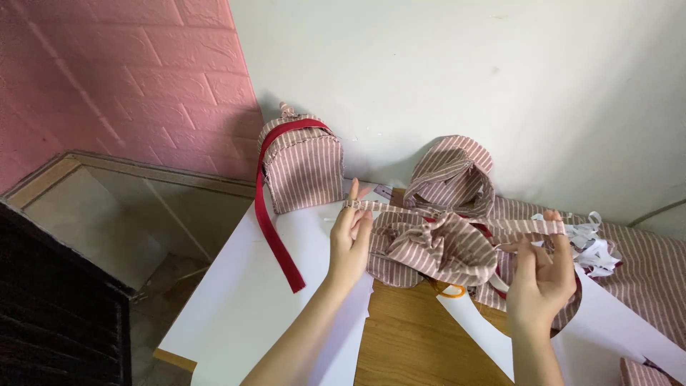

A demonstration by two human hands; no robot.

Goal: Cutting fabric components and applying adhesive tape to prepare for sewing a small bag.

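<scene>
While stretched between both hands, striped strap (pixel 457 216) is held taut just above crumpled striped cloth (pixel 429 250). Left hand (pixel 350 239) sits left of cloth, fingers pinched shut on strap's left end. Right hand (pixel 543 275) sits right of cloth, fingers curled and clamped on strap's right end. Strap's long axis runs left to right, nearly level, right end slightly lower. Small striped backpack (pixel 300 161) with red strap (pixel 275 229) stands upright, well left of cloth. White ribbon scraps (pixel 597 243) lie right of cloth.
</scene>
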